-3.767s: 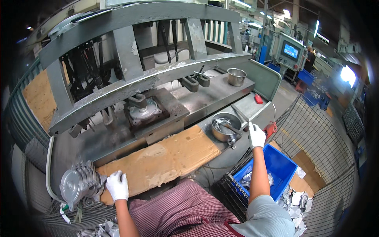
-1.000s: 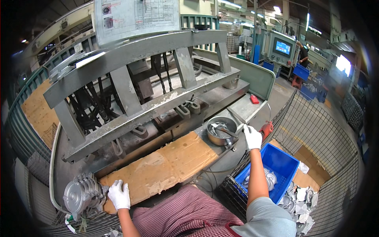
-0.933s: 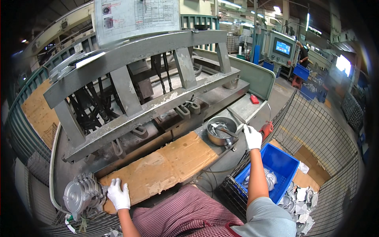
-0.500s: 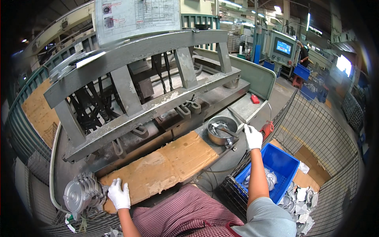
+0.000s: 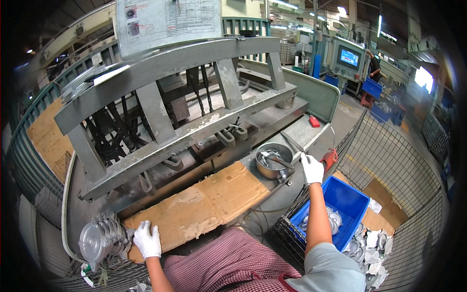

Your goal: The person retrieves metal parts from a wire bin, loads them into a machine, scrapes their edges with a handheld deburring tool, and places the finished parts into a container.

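The loosely open left hand (image 5: pixel 147 239) rests on cardboard (image 5: pixel 197 202) at lower left, beside stacked castings (image 5: pixel 93 242). Right of centre, near the pan (image 5: pixel 267 171), the right hand's (image 5: pixel 312 169) grip cannot be determined. Both hands belong clear of the metal frame (image 5: pixel 194 130).

My left hand (image 5: pixel 147 240) has open room rightward over the bare cardboard (image 5: pixel 199 200), but stacked metal castings (image 5: pixel 98 238) crowd its left. Ahead, the grey frame (image 5: pixel 194 135) bars the way; the steel pot (image 5: pixel 268 171) stands left of my right hand (image 5: pixel 313 170).
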The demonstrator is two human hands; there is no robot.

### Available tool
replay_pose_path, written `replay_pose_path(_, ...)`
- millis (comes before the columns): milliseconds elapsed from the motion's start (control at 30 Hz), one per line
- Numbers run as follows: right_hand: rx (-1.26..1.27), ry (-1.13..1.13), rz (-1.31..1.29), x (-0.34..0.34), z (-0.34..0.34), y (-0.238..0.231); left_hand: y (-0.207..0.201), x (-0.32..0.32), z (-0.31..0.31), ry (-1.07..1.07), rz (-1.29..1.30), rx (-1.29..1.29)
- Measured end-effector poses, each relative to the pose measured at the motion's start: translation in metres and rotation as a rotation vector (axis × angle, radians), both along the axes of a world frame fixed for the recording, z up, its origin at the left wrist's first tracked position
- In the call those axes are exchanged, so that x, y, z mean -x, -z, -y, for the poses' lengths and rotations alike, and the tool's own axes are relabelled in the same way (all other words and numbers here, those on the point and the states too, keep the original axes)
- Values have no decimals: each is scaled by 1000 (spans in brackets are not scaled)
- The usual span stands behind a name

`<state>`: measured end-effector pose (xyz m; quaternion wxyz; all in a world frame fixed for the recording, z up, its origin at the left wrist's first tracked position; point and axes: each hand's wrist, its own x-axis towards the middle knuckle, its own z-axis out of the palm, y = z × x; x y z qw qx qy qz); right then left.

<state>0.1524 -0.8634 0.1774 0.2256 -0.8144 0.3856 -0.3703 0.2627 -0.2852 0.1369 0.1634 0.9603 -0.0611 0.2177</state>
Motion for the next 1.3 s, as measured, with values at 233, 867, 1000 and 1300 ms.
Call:
replay_pose_path(233, 435, -73, -243, -1, 14, 17, 2, -2, -9, -1, 23, -38)
replay_pose_path(867, 685, -118, -251, 2, 27, 30, -2, -2, -6, 35, 36, -24)
replay_pose_path(1000, 550, -122, -261, 2, 23, 22, -7, 2, 0, -4, 193, -25)
replay_pose_path(1300, 597, -117, -274, 7, 24, 15, -12, 2, -5, 35, 77, -17)
